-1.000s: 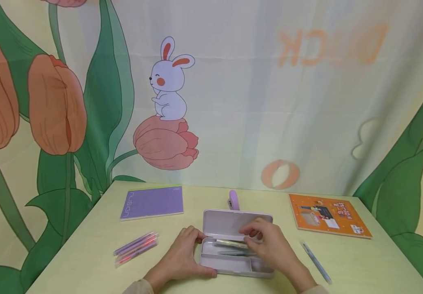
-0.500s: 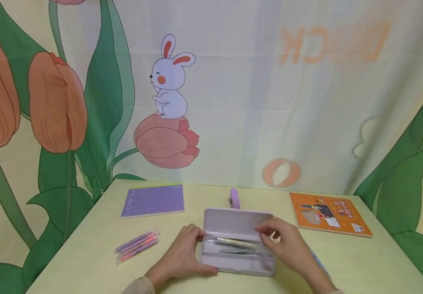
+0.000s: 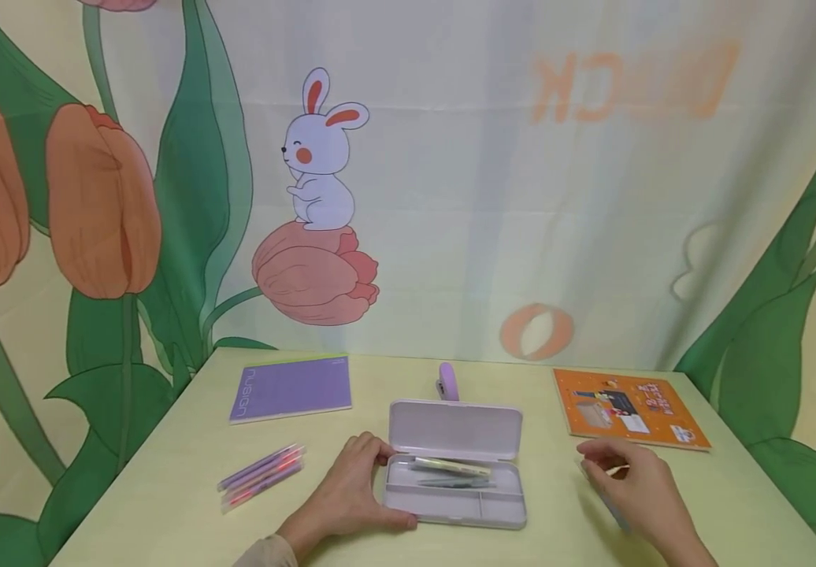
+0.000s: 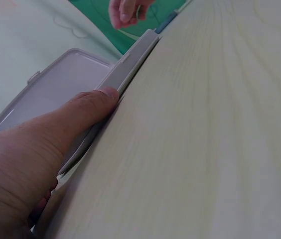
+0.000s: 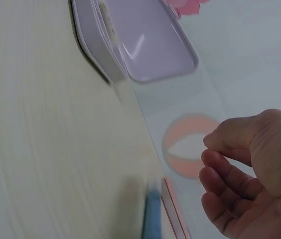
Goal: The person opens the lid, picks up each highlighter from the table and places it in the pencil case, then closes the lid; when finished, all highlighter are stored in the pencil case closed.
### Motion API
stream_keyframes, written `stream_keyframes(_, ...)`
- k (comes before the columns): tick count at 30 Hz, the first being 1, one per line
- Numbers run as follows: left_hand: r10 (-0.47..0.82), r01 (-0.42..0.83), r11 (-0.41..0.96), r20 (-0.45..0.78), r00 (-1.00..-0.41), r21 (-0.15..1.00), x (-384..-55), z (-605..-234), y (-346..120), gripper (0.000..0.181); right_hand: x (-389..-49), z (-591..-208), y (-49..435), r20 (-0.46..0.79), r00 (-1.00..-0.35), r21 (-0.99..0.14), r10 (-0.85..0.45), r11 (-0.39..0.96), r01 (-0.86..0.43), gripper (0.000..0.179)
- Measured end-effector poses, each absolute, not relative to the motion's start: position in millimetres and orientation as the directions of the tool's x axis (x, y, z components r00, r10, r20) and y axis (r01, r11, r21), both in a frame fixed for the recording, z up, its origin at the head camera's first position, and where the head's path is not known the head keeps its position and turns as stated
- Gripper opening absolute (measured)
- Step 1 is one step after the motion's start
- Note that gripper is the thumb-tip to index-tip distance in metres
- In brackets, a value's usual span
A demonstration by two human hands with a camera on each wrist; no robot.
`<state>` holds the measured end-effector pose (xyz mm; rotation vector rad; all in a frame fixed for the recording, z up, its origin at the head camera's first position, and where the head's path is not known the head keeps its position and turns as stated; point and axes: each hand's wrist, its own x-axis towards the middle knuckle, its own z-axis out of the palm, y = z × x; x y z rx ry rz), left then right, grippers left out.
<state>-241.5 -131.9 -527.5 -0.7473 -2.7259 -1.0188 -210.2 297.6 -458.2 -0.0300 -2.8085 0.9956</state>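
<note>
An opened light-purple pencil case (image 3: 432,504) lies on the table in front of me, lid tipped back. In its rear compartment are a yellowish pen (image 3: 450,466) and a dark, slim pen (image 3: 450,483). My left hand (image 3: 351,492) grips the case's left end, thumb along the front edge (image 4: 93,102) and fingers round the back corner. To the right of the case, my right hand (image 3: 638,484) hovers over a blue pen (image 3: 617,516), partly covering it. The right wrist view shows its fingers loosely curled with nothing between them, apart from the blue pen (image 5: 152,214).
Several purple and pink pens (image 3: 262,476) lie left of the left hand. A purple notebook (image 3: 294,390) is at the back left and an orange book (image 3: 635,409) at the back right. A small purple stapler (image 3: 448,382) stands behind the lid, near the curtain.
My right hand has left the pencil case and moved right, over to the blue pen. The left hand keeps its grip on the case.
</note>
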Motion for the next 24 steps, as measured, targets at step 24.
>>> stream_keyframes(24,0.399,0.492,0.645,0.291,-0.870,0.585,-240.7,-527.0,-131.2,0.094,-207.4,-488.4,336.4,-0.147,-0.977,-0.672,0.158,0.709,0.215,0.027)
